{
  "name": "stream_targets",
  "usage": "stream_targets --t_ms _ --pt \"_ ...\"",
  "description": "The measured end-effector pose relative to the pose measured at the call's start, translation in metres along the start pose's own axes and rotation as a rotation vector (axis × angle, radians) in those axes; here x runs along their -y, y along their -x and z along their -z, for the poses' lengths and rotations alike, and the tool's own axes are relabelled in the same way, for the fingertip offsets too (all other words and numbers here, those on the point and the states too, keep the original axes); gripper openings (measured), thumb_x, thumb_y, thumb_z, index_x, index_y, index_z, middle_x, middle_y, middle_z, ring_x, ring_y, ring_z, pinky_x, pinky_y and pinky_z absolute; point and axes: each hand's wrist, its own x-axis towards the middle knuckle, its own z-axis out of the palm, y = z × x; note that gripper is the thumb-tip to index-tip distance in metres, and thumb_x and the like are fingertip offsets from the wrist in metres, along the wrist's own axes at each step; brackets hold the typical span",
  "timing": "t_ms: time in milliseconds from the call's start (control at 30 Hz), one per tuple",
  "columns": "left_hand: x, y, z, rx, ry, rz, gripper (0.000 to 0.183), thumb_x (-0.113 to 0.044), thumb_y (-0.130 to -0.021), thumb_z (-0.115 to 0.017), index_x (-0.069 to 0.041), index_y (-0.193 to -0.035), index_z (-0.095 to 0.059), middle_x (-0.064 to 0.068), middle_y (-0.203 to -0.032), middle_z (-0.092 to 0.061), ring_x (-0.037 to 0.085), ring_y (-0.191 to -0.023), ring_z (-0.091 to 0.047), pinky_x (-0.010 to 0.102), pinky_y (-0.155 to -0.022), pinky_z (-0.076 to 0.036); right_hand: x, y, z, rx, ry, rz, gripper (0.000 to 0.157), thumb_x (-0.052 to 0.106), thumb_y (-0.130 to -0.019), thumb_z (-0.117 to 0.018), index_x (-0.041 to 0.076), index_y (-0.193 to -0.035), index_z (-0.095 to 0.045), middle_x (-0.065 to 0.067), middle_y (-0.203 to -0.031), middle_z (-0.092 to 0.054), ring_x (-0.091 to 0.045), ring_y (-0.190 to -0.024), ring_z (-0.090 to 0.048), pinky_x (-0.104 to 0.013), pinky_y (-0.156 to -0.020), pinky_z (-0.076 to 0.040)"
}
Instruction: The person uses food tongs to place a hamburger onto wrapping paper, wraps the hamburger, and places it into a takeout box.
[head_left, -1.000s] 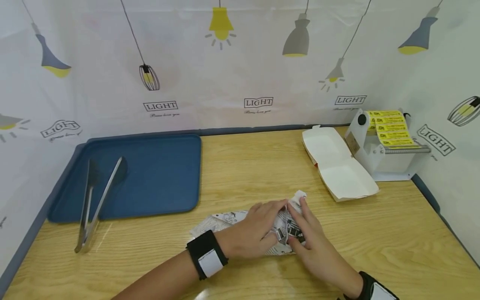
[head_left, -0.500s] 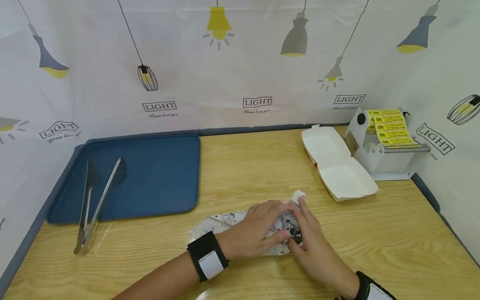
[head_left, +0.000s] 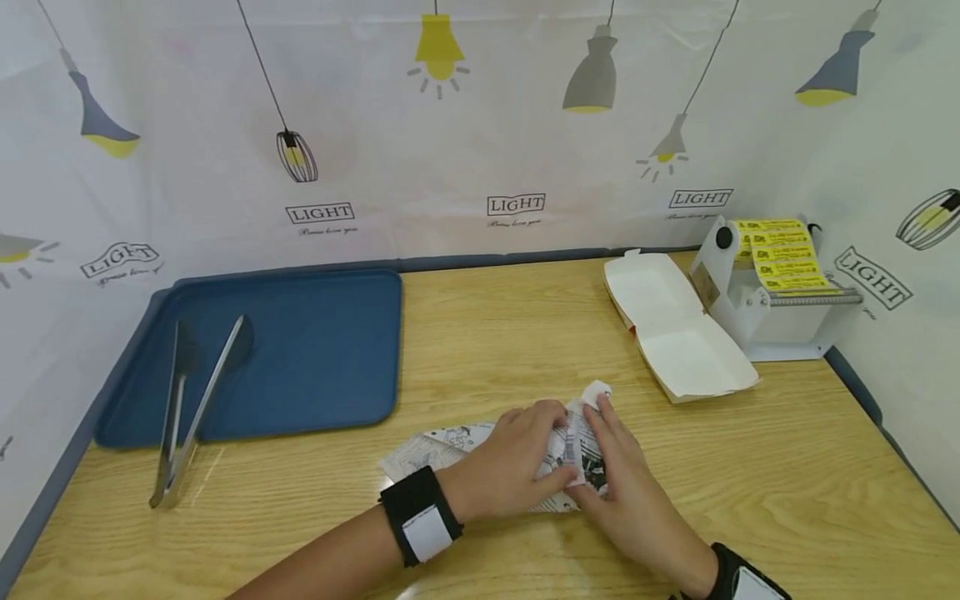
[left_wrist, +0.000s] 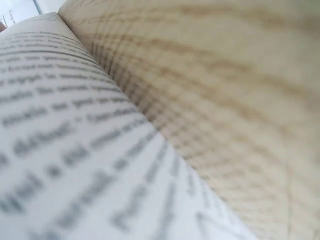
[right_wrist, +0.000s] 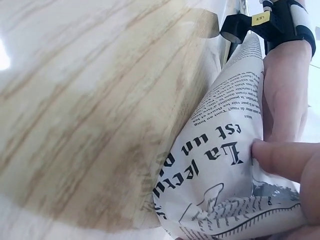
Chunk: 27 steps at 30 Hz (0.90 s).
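A sheet of newsprint-style wrapping paper [head_left: 570, 454], folded into a long bundle, lies on the wooden table in front of me. Whatever it may enclose is hidden. My left hand [head_left: 498, 467] reaches over the bundle, its fingers bent over the far side and its thumb on a fold near the right end. Facing it, my right hand [head_left: 633, 500] grips that end between thumb and long fingers. A twisted paper tip sticks up past the right fingertips. Printed paper [left_wrist: 60, 130] fills much of the left wrist view. In the right wrist view, a thumb [right_wrist: 280, 157] presses the paper [right_wrist: 210, 140].
A blue tray [head_left: 322, 350] sits at the back left, with metal tongs [head_left: 176, 417] lying partly across it. At the back right, an open white carton [head_left: 682, 329] stands beside a label dispenser [head_left: 780, 283] with yellow labels. A printed cloth hangs behind the table.
The left fingers have drawn back to the left and bent more, uncovering a pale fold at the right end of the bundle. The right hand has barely moved.
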Motion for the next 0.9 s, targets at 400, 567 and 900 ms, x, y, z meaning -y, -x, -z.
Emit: stream_targets --t_ms 400,567,900 --pt "0.004 0.002 -0.002 -0.038 -0.129 -0.079 0.037 -0.021 -0.102 -0.036 -0.007 -0.134 -0.047 0.01 -0.14 -0.053 0.019 -0.133 -0.047 0.055 -0.111 -0.043 -0.003 0.004 0.004 0.052 -0.097 -0.003 0.092 0.029 -0.087 -0.07 0.0 -0.155 -0.015 -0.03 -0.163 0.001 -0.051 -0.144 -0.007 -0.081 -0.105 -0.019" --pt "0.003 0.002 -0.005 -0.048 -0.235 -0.093 0.051 -0.043 -0.103 -0.034 -0.005 -0.134 -0.048 0.015 -0.144 -0.052 0.022 -0.136 -0.044 0.049 -0.116 -0.04 -0.004 0.011 0.01 0.105 -0.191 -0.119 0.066 0.032 -0.105 -0.036 0.004 -0.157 -0.008 -0.029 -0.163 0.008 -0.051 -0.145 0.001 -0.084 -0.105 -0.011" --pt "0.002 0.005 -0.01 -0.138 -0.495 -0.161 0.043 -0.045 -0.101 -0.037 -0.006 -0.114 -0.051 0.017 -0.162 -0.026 0.025 -0.149 -0.02 0.039 -0.121 -0.035 -0.013 0.016 0.023 0.146 -0.131 -0.428 0.055 0.049 -0.099 -0.043 -0.001 -0.121 -0.047 -0.017 -0.106 -0.06 -0.021 -0.089 -0.058 -0.035 -0.074 -0.051"
